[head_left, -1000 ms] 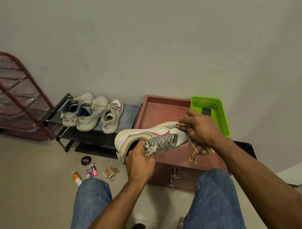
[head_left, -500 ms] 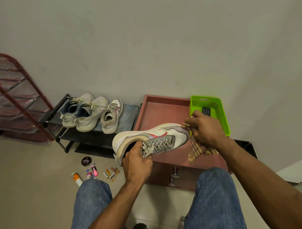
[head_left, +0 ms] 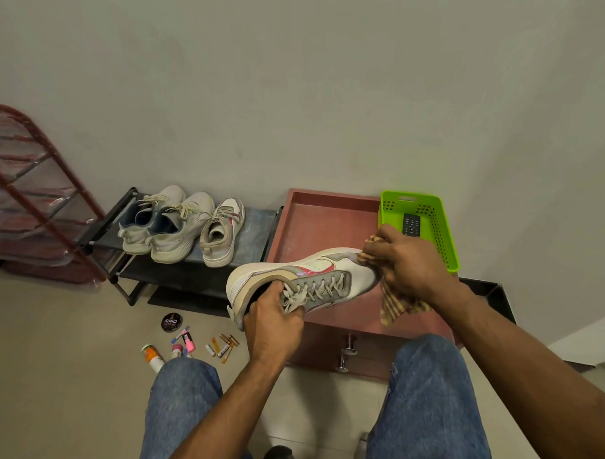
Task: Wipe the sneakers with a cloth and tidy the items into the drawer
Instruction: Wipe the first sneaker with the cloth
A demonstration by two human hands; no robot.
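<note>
A white sneaker [head_left: 303,274] with a red swoosh and grey lace panel lies on its side above the open reddish drawer [head_left: 322,223]. My left hand [head_left: 273,326] grips it at the collar and laces. At the toe, my right hand [head_left: 404,263] holds a checked yellow cloth [head_left: 396,306] bunched against the shoe, with the cloth's tail hanging below. Three more pale sneakers [head_left: 181,223] stand on a low black rack [head_left: 256,234] to the left.
A green basket [head_left: 441,230] holding a black remote [head_left: 411,224] sits in the drawer's far right corner. A shoe-polish tin [head_left: 171,322], small bottles [head_left: 152,357] and several little tubes [head_left: 221,346] lie on the floor by my left knee. A red shelf frame [head_left: 31,192] stands far left.
My right hand with the cloth has slid along the toe toward the shoe's tip and a little further from me. The left hand has kept its hold, the shoe shifting slightly left.
</note>
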